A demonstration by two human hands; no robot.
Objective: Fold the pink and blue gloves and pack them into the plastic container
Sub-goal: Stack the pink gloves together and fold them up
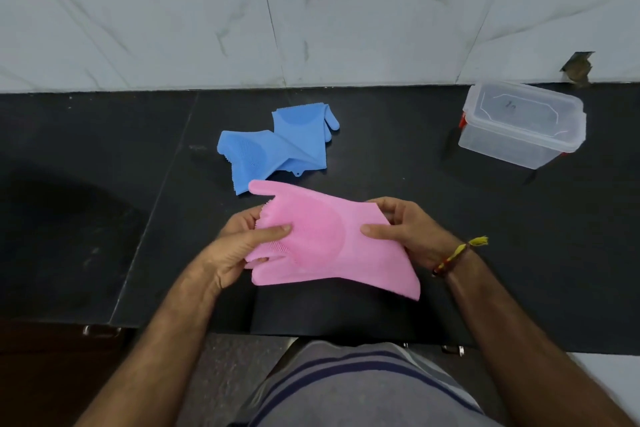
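A pink silicone glove (325, 239) with bristles on its palm is held flat above the black counter, fingers pointing left. My left hand (239, 246) grips its finger end, thumb on top. My right hand (405, 232) pinches the cuff end, thumb on top. The blue gloves (277, 146) lie crumpled on the counter just behind the pink one, partly folded over each other. A clear plastic container (519, 125) with its lid on and red clips stands at the back right, apart from the gloves.
The black counter (104, 166) runs to a marble-tiled wall (311, 17) at the back. Its front edge is near my body. A chipped hole in the wall sits above the container.
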